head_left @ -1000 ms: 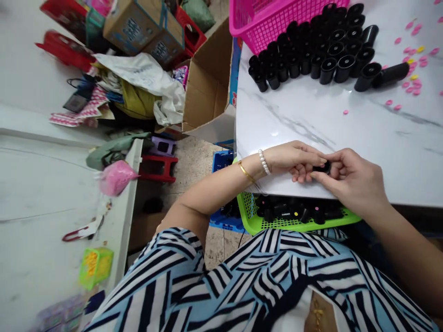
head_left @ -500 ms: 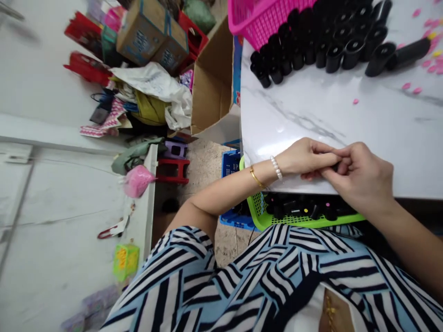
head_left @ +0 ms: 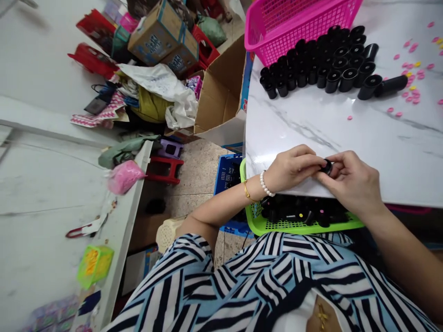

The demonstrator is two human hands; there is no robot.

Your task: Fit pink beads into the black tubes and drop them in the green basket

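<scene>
Between the fingers of both hands, over the table's near edge, is a small black cylinder [head_left: 326,166] with a round end showing. My left hand [head_left: 292,167], wearing a pearl bracelet, presses its fingertips to one side of the piece. Around the other side curl the thumb and fingers of my right hand [head_left: 358,182], hiding most of it. Farther back, a cluster of black cylinders [head_left: 341,64] stands upright on the white table [head_left: 304,122]. One of the cylinders [head_left: 392,85] lies on its side. Small pink and yellow discs [head_left: 415,94] are scattered to the right.
A pink basket [head_left: 290,39] stands at the back of the table. Under the near edge is a green basket [head_left: 258,221] holding black pieces, with a blue crate [head_left: 224,173] beside it. An open cardboard box [head_left: 221,92] and red stool [head_left: 164,169] are to the left.
My hands have parted slightly, and the black cylinder now shows between the fingertips; earlier they covered it. The view has shifted, bringing more of the table and discs into sight.
</scene>
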